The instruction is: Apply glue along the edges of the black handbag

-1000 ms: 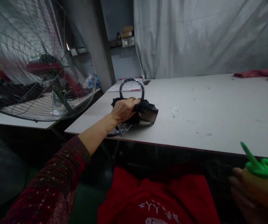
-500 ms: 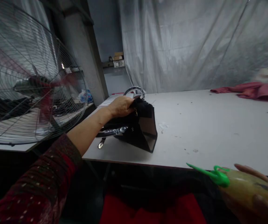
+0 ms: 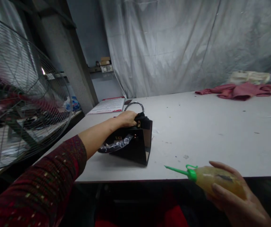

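A small black handbag [image 3: 135, 146] stands upright near the front left of the white table [image 3: 211, 132]. My left hand [image 3: 125, 119] is closed over the bag's top edge, just below its loop handle [image 3: 133, 105]. A strap wrapped in clear plastic [image 3: 115, 145] hangs down the bag's near side. My right hand [image 3: 234, 197] is wrapped round a yellowish squeeze bottle [image 3: 217, 182] with a green pointed nozzle [image 3: 179, 171], held over the table's front edge with the nozzle pointing left toward the bag.
A large wire-caged fan [image 3: 19, 97] stands at the left. Red cloth [image 3: 236, 90] and a pale bundle [image 3: 250, 76] lie at the table's far right. A printed sheet [image 3: 108, 105] lies at the far left corner. A grey plastic curtain [image 3: 184, 44] hangs behind.
The bag has been stood upright and drawn toward the front edge by my left hand. My right hand has lifted the bottle up and leftward to table height.
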A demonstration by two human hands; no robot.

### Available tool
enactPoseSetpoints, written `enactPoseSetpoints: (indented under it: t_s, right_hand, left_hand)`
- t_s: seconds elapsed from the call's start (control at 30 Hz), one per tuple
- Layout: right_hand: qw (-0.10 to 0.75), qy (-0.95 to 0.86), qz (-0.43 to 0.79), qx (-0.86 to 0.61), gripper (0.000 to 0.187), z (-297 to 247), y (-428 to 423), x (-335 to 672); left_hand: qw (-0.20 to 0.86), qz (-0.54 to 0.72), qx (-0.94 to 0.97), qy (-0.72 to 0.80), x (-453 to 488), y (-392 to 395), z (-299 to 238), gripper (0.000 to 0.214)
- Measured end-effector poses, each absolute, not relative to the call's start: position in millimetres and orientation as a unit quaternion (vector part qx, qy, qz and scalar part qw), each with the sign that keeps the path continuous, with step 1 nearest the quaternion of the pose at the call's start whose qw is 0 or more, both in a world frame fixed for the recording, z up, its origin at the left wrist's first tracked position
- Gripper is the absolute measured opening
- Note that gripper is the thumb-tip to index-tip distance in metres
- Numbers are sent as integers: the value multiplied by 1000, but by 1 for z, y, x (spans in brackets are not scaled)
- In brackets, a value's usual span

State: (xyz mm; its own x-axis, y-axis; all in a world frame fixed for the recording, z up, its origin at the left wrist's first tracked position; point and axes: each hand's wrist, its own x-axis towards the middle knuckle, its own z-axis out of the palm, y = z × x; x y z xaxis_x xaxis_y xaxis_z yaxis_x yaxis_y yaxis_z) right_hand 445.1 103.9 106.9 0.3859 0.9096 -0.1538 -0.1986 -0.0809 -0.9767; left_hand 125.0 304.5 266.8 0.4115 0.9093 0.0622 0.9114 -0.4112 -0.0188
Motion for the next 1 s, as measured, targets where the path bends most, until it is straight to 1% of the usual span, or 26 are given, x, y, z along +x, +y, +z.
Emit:
enactPoseSetpoints:
  t_s: [0.1, 0.2, 0.33, 0.47, 0.57, 0.63, 0.73, 0.83, 1.0]
  right_hand:
    - [604, -306, 463, -572, 101, 101, 108, 446]
    - [614, -298, 450, -576, 94, 102, 119, 452]
    - [641, -321, 393, -575, 88, 113, 134, 466]
    - [660, -329, 379, -559, 77, 123, 143, 472]
    - [643, -344, 372, -575, 78, 119, 143, 470]
    - [620, -377, 343, -596, 78, 113, 140, 468]
    - [586, -439, 295, -614, 72, 104, 137, 468]
    - [570, -486, 254, -612, 65, 96, 143, 469]
    - [585, -548, 218, -557, 52, 82, 169, 463]
  left_hand:
    - [9, -11, -835, -550, 127, 324, 261, 19]
    - [-12, 9, -837, -547, 134, 339, 258, 21]
    - [-50, 46, -852, -519, 150, 345, 255, 19]
    - [-96, 73, -866, -485, 165, 335, 230, 19]
    - [-127, 105, -868, -468, 174, 323, 198, 19]
    - [-143, 125, -869, -458, 178, 318, 176, 19]
    - [-164, 135, -871, -443, 180, 315, 154, 20]
    - [-190, 133, -873, -430, 179, 318, 146, 23]
    - [-206, 130, -871, -426, 176, 322, 142, 25]
